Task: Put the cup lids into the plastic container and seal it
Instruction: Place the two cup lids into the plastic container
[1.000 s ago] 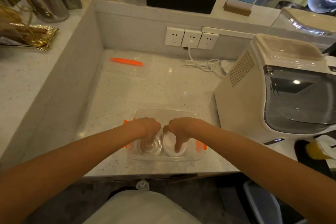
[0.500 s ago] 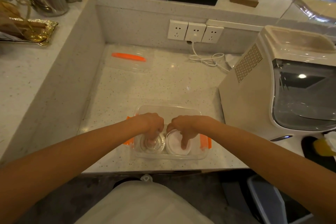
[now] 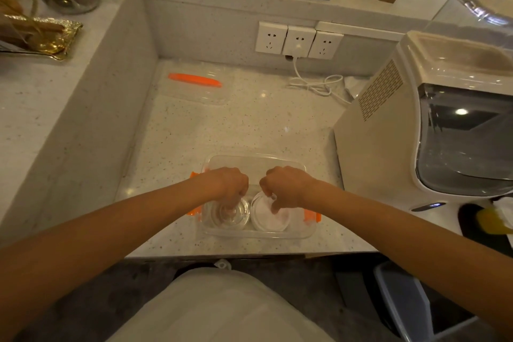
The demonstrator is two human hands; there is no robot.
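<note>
1. My left hand reaches down into the clear plastic container, which sits at the near edge of the desk. Its fingers are pinched together on the middle of a clear cup lid that lies in the container's left half.

2. My right hand is beside it, fingers curled down onto a white cup lid in the right half. I cannot tell whether this grip is clamped on the rim or only pressing the lid down with a fingertip.

3. I hold each lid from above, I judge, so that both settle flat side by side and stay below the rim; otherwise the cover would not close.

4. The orange clasps on the container's short ends hang outward, so nothing is latched yet.

5. The container cover, clear with an orange strip, lies well apart at the far left of the desk, near the back wall. I put it out of the way to keep the opening free.

6. The white machine stands just to the right, so I keep my right elbow clear of it.

7. Next, as I judge it, I let go, fetch the cover, and snap the clasps.
</note>
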